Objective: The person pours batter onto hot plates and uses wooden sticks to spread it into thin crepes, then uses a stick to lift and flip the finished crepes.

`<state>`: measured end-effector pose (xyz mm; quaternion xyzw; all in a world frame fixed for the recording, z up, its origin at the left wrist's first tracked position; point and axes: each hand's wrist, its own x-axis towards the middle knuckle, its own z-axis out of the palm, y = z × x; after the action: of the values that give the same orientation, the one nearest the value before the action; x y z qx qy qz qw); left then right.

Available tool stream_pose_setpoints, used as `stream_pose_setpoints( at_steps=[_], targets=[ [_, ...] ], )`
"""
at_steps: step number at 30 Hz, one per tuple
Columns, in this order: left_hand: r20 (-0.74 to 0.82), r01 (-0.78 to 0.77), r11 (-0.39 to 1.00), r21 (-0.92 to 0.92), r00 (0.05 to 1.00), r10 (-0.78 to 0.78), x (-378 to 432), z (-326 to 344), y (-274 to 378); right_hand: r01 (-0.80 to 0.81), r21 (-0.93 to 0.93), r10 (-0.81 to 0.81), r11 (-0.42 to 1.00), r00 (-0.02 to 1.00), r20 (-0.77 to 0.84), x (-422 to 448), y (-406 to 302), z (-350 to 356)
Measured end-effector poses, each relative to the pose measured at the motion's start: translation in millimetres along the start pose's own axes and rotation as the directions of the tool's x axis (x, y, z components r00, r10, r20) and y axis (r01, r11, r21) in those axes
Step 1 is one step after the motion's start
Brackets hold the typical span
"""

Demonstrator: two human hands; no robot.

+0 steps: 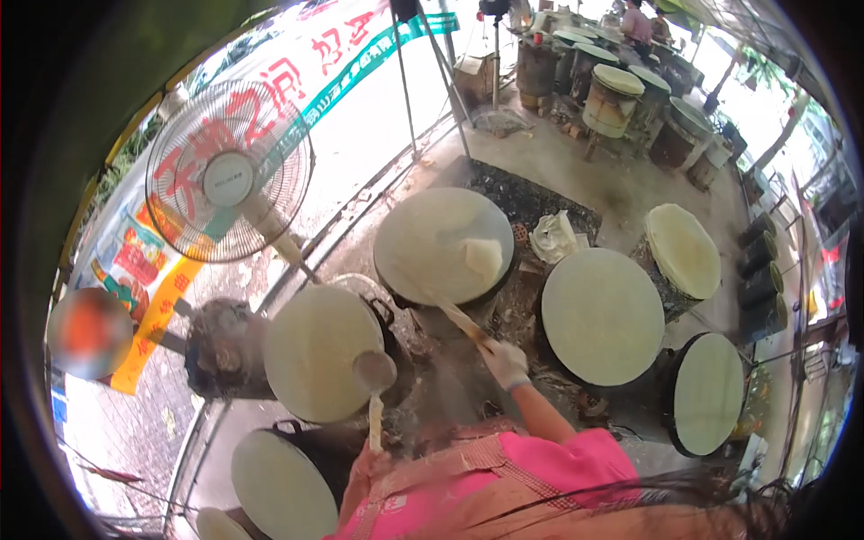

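Observation:
In my right hand, which wears a pale glove, is a wooden-handled tool. Its far end meets the pale round griddle in front of me, where it blends into the surface. A folded-looking pale patch shows on that griddle. My left hand grips the light handle of a metal ladle. The ladle's bowl overlaps the right edge of the left griddle, which a pale layer covers; whether they touch cannot be told. Beside my right arm stands another pale-topped griddle.
More round griddles stand at the lower left and far right. A stack of pale flat sheets and a crumpled pale sheet lie beyond. Left are a pedestal fan and a blackened drum. People stand far back.

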<state>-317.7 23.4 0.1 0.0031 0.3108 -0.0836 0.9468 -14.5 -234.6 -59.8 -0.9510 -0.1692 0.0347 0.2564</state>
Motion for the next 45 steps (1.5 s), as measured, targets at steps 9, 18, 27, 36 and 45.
stream_pose_setpoints(
  at_steps=[9,18,27,36,45],
  targets=[
    [-0.190,-0.004,0.989,0.145,0.981,0.032,16.8,20.7,8.5,-0.063,0.010,0.063,0.998,0.972,-0.227,65.8,29.6,-11.7],
    [-0.259,0.008,0.972,0.236,0.964,0.055,31.3,27.5,10.6,-0.235,0.441,0.356,0.866,0.910,-0.213,246.3,64.0,-48.5],
    [-0.263,-0.038,0.954,0.297,0.957,0.120,2.9,15.8,15.0,-0.046,0.522,0.160,0.851,0.971,-0.175,144.4,11.7,-26.0],
    [-0.221,0.029,0.999,-0.039,0.975,-0.037,6.6,27.9,28.7,-0.170,0.813,0.314,0.557,0.949,-0.017,100.6,26.8,20.3],
    [-0.213,0.026,0.997,-0.066,0.976,-0.039,28.6,-6.5,46.6,-0.007,-0.180,-0.020,0.984,0.989,-0.149,188.2,80.0,-46.0]
  ],
)
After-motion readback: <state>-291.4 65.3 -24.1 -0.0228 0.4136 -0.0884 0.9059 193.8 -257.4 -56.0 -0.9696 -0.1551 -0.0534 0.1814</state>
